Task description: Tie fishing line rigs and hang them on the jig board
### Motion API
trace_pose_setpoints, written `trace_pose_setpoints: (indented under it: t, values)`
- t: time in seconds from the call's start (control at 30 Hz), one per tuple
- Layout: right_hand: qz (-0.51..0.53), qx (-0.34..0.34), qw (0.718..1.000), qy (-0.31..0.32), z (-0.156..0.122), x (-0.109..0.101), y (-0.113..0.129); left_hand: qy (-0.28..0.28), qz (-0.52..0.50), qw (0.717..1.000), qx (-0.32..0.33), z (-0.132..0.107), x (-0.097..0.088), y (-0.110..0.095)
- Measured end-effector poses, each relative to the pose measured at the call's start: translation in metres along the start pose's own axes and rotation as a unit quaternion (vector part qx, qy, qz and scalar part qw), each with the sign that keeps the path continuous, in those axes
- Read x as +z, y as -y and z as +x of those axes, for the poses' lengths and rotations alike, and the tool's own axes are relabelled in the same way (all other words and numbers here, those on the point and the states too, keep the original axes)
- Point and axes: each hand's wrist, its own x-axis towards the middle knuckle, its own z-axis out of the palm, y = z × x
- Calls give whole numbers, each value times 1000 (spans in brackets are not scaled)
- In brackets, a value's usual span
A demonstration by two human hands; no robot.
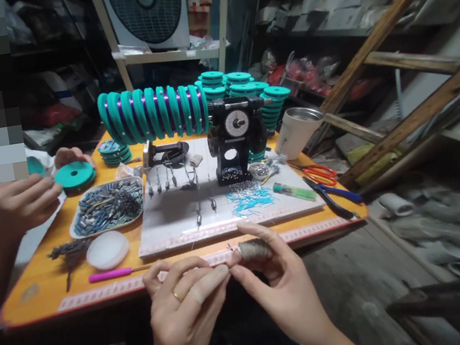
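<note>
Near the table's front edge, my left hand (188, 297) and my right hand (279, 286) meet fingertip to fingertip. My left hand wears a ring and pale finger wraps, and its thumb and index finger are pinched together. A thick grey wrap covers my right index finger, which presses towards the thumb. Whatever lies between the fingertips is too small to make out. Just beyond my hands is a white board (169, 227), with small dark weights (199, 217) on thin lines. A purple-handled thin tool (111, 274) lies left of my left hand.
A black winding machine (231, 137) carries a row of green spools (154, 113). Left of it stands a tray of small weights (107, 205). Pliers (333, 197), orange-handled scissors (320, 173) and a cup (298, 130) stand right. A co-worker's hand (19, 207) is near a green spool (74, 174).
</note>
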Motion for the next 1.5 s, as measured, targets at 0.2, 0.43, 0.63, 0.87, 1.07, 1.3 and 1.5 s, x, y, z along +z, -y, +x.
trace_pose_setpoints:
  t: [0.2,0.43,0.63,0.87,1.07,1.3,1.5]
  values:
    - [34,8,999,-19,-2,3,1,-18,-52,997,-54,0,5,-6]
    - [-84,-115,989,-41,21,-34,12,-22,-67,993,-97,-7,7,1]
    - [-528,-186,826,-60,111,-110,30,-40,-70,993,-91,-6,10,13]
    - [-663,-119,736,72,182,-111,32,-44,-54,993,-99,-6,12,20]
    - [-698,-88,700,123,191,-106,34,-41,-43,993,-101,-6,11,19]
    - [-701,-59,695,148,199,-108,36,-2,-85,990,-115,-1,6,24]
    - [-694,-45,701,157,206,-106,37,4,-121,983,-140,13,11,28]
